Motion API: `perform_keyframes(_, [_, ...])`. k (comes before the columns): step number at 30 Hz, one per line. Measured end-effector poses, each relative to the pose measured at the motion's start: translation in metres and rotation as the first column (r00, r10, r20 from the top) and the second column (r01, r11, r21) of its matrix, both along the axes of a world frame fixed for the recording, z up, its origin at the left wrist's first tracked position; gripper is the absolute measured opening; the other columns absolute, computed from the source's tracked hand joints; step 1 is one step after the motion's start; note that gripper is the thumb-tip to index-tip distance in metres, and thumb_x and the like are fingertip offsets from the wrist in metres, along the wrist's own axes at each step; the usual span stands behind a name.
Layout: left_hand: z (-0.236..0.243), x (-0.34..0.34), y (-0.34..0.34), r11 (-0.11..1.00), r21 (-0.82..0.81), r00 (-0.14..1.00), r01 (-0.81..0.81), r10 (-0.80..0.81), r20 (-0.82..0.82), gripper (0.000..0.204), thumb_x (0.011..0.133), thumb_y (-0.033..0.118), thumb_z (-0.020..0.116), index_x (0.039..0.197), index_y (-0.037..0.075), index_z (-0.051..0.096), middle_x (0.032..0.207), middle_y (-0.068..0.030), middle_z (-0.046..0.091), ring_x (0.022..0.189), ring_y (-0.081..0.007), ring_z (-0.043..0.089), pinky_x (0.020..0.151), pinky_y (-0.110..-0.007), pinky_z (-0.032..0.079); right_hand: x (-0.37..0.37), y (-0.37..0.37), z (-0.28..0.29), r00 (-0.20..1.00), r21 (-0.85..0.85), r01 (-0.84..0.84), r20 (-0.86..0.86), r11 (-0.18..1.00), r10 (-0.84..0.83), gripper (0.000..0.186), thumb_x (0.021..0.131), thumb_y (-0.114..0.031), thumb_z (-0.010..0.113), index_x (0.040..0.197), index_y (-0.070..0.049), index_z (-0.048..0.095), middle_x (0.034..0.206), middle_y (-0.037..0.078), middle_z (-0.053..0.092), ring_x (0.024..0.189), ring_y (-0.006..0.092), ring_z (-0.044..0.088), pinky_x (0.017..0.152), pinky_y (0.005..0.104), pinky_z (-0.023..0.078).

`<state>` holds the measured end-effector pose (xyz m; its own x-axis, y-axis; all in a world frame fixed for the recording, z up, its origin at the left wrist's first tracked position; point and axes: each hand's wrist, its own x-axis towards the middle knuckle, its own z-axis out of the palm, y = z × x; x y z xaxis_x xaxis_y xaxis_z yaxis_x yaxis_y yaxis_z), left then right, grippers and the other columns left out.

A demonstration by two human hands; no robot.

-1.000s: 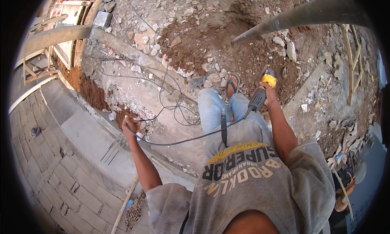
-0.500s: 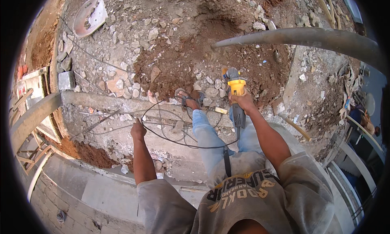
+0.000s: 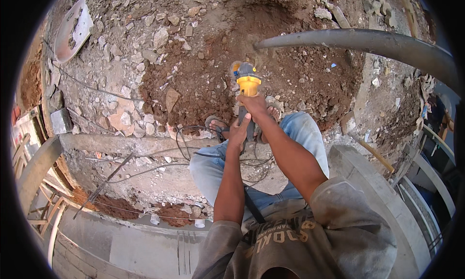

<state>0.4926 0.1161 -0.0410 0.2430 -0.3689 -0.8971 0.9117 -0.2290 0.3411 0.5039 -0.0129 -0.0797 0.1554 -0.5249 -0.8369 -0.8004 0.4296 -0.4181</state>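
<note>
Grey pole juts near the yellow grinder — stones lie around.

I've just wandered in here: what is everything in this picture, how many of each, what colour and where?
Power tool: one, yellow and dark grey, centre
Cable: black, count unclear, looped left of the tool
Large pipe: one, dark grey, upper right
Soil: one patch, reddish brown, around the tool
Stones: many, grey and whitish, mostly upper left
Shallow pan: one, pale, upper left
Block: one, grey, left
Wooden stick: one, tan, right
Pipe stubs: two, white, lower left
Jeans: one pair, blue, centre
Shirt: one, grey, bottom
Feet: two, sandalled, below the tool
Left hand: one, bare, at the tool's rear
Right hand: one, bare, gripping the tool
</note>
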Motion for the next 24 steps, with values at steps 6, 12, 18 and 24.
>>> perform_keyframes(6, [-0.122, 0.050, -0.034, 0.978, -0.098, 0.983, 0.186, -0.186, 0.010, 0.056, 0.088, 0.057, 0.070, 0.111, 0.007, 0.063, 0.083, -0.0034, 0.066, 0.066, -0.0156, 0.065, 0.053, -0.028, 0.051, 0.031, -0.043, -0.103, 0.974, 0.075, 0.136, 0.171, 0.988, -0.147, 0.029, 0.071, -0.020, 0.079, 0.092, -0.001, 0.069, 0.083, 0.008, 0.069, 0.070, 0.0187, 0.064, 0.063, 0.0354, 0.050])
perform_keyframes(12, [-0.230, 0.055, -0.065, 0.946, -0.324, 0.990, -0.034, -0.012, -0.138, 0.043, 0.080, 0.018, 0.055, 0.122, 0.007, 0.054, 0.119, -0.0109, 0.061, 0.111, -0.0261, 0.060, 0.091, -0.043, 0.050, 0.067, -0.091, -0.187, 0.995, -0.209, -0.100, 0.006, 0.973, 0.104, 0.046, 0.068, -0.028, 0.080, 0.106, -0.005, 0.067, 0.100, 0.014, 0.072, 0.092, 0.0274, 0.070, 0.083, 0.0406, 0.053])
perform_keyframes(18, [-0.267, -0.002, -0.050, 0.865, -0.198, 0.863, -0.462, 0.386, -0.326, 0.033, 0.083, 0.019, 0.048, 0.111, 0.005, 0.058, 0.108, -0.0080, 0.062, 0.096, -0.0260, 0.058, 0.091, -0.042, 0.046, 0.050, -0.076, -0.186, 0.981, -0.236, -0.191, -0.063, 0.953, 0.181, 0.054, 0.069, -0.031, 0.078, 0.113, -0.005, 0.063, 0.106, 0.019, 0.071, 0.101, 0.0331, 0.069, 0.089, 0.0425, 0.053])
perform_keyframes(24, [-0.273, 0.039, -0.070, 0.967, 0.196, 0.934, -0.164, 0.089, 0.346, 0.037, 0.095, 0.030, 0.049, 0.109, -0.001, 0.063, 0.086, -0.0105, 0.067, 0.076, -0.0267, 0.064, 0.071, -0.037, 0.050, -0.017, -0.052, -0.141, 0.984, -0.245, -0.162, -0.118, 0.956, 0.136, 0.055, 0.069, -0.024, 0.078, 0.115, -0.001, 0.057, 0.104, 0.017, 0.070, 0.093, 0.0288, 0.070, 0.084, 0.0388, 0.054])
